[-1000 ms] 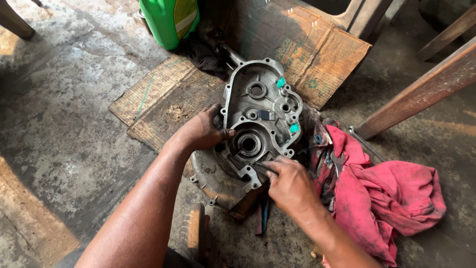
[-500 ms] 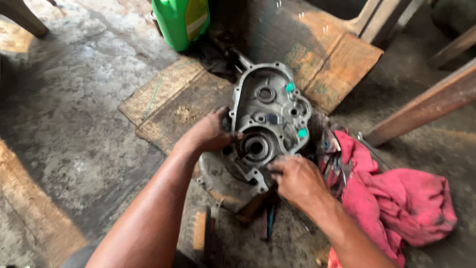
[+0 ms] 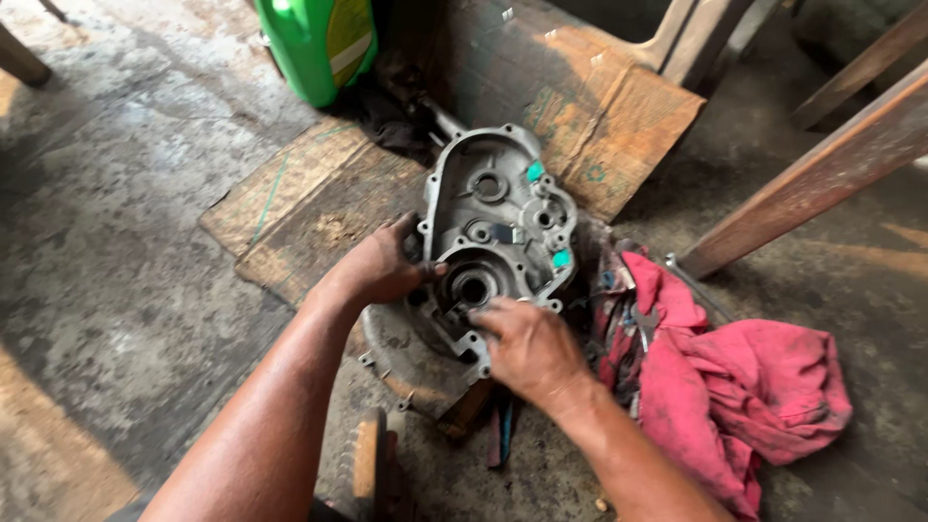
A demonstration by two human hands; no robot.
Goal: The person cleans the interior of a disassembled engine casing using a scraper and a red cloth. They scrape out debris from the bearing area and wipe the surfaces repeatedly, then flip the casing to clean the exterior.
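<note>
A grey metal engine casing [image 3: 498,217] with round bores and two small teal tabs lies on worn cardboard [image 3: 319,208] on the floor. My left hand [image 3: 382,266] grips the casing's left edge, thumb toward the central bore. On the casing's lower edge rests my right hand [image 3: 527,348], its fingers curled over the rim near that bore. A second round metal part [image 3: 406,362] lies partly under the casing.
A pink rag [image 3: 735,396] with a spanner [image 3: 643,319] on it lies to the right. A green plastic jug [image 3: 319,43] stands at the back. Wooden legs [image 3: 822,164] slant at the right. A dark tool [image 3: 503,435] lies near my right wrist.
My right hand has moved up from the casing's lower corner to the rim by the central bore. The camera view has shifted slightly; my left hand keeps its grip.
</note>
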